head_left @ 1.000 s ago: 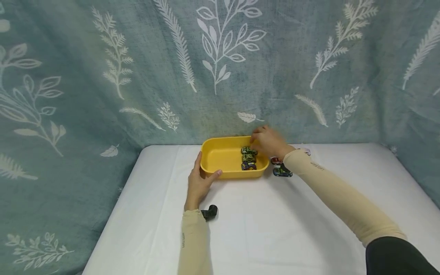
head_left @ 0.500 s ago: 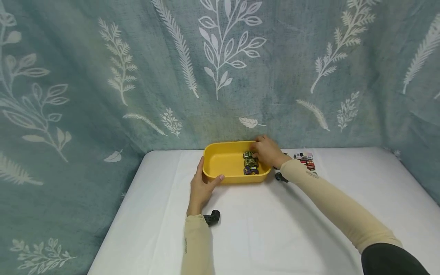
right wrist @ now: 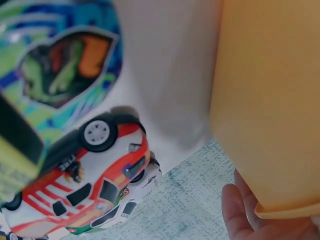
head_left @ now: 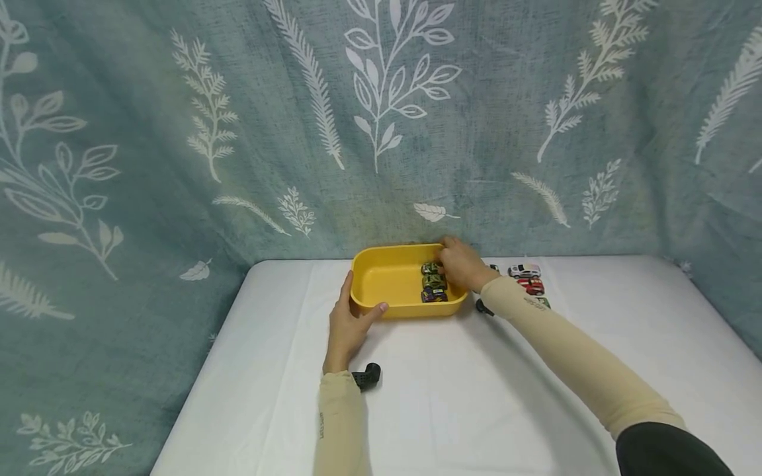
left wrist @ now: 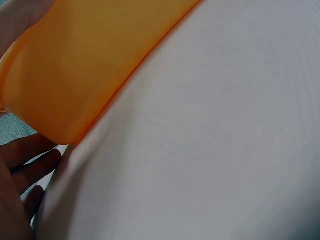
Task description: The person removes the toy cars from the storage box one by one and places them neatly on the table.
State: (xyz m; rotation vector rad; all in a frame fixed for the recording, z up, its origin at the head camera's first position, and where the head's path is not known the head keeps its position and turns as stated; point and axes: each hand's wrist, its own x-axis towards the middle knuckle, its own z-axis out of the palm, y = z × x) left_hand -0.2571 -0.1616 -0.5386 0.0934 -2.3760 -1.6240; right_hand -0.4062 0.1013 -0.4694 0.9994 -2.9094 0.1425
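Yellow tray sits near the far edge of the white table, just before the leaf-printed curtain. The person's left hand grasps its left end, thumb against the front wall and fingers round the corner. The right hand reaches over the tray's right end; its fingertips are partly hidden, so whether it pinches anything cannot be told. Inside, near that end, three toy cars lie in a short column. Outside, right of the tray, stand a red-and-white car, a white car and a blue-and-green patterned car. Lettering on the red-and-white car appears to read "FIRE", beside a small dark and orange emblem; the white car's green badge is too small to make out. Small dark print marks the left sleeve and right sleeve, too fine to read surely.
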